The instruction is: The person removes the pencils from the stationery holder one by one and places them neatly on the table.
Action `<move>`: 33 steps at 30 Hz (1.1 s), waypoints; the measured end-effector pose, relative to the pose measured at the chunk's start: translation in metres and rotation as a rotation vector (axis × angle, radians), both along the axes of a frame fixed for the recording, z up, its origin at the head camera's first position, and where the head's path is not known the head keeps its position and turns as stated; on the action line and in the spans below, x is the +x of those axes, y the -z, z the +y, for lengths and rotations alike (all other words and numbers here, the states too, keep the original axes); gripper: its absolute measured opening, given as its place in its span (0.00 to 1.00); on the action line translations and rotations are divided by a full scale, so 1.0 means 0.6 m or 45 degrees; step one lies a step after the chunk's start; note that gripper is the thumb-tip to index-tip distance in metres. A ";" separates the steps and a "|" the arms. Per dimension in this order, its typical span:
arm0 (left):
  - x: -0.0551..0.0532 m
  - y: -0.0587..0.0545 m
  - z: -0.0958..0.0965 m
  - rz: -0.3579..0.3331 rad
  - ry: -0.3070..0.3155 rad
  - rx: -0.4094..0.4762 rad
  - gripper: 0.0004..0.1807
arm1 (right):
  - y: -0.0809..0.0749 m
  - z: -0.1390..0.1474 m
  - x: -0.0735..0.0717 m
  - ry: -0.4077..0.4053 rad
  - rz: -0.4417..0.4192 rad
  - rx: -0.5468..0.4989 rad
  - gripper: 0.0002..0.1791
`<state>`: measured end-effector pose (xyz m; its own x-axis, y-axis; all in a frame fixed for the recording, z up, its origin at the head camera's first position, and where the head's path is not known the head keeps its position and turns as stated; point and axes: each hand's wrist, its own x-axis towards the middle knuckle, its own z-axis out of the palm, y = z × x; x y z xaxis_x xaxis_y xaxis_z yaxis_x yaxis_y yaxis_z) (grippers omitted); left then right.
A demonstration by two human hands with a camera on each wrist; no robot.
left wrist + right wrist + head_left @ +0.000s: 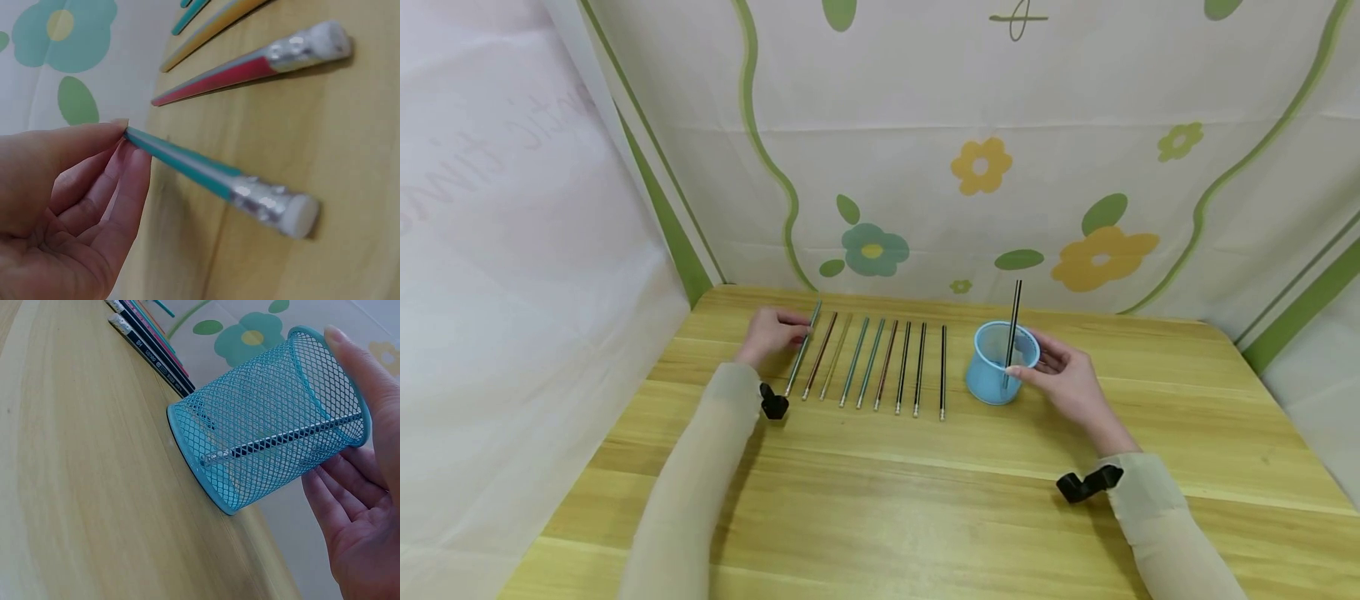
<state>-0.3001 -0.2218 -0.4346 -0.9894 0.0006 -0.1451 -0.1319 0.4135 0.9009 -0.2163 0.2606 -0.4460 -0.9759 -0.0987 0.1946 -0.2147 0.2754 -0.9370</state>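
Observation:
At the left end of a row of pencils, my left hand [769, 333] pinches a teal pencil [801, 354] between thumb and fingers. Its white eraser end [300, 215] points toward me, at or just over the table; the far end is hidden by the fingers in the left wrist view. My right hand [1067, 383] holds a light blue mesh pen cup [988, 382] near its rim, thumb on the near side and fingers round the right. The cup stands on the table. One black pencil [1014, 317] leans inside it, eraser down.
Several pencils lie side by side between my hands: a red pencil [820, 354], a yellow pencil [837, 356], teal ones and black ones such as the black pencil [943, 371] nearest the cup. A flowered cloth [925, 208] hangs behind the wooden table [865, 500].

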 end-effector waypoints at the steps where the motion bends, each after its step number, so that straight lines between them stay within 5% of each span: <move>1: 0.001 0.002 0.001 -0.001 -0.004 -0.001 0.14 | 0.000 0.000 0.000 -0.001 0.000 -0.001 0.40; 33: 0.002 0.012 0.010 0.025 -0.028 -0.220 0.12 | 0.000 -0.001 0.000 -0.008 -0.001 -0.017 0.40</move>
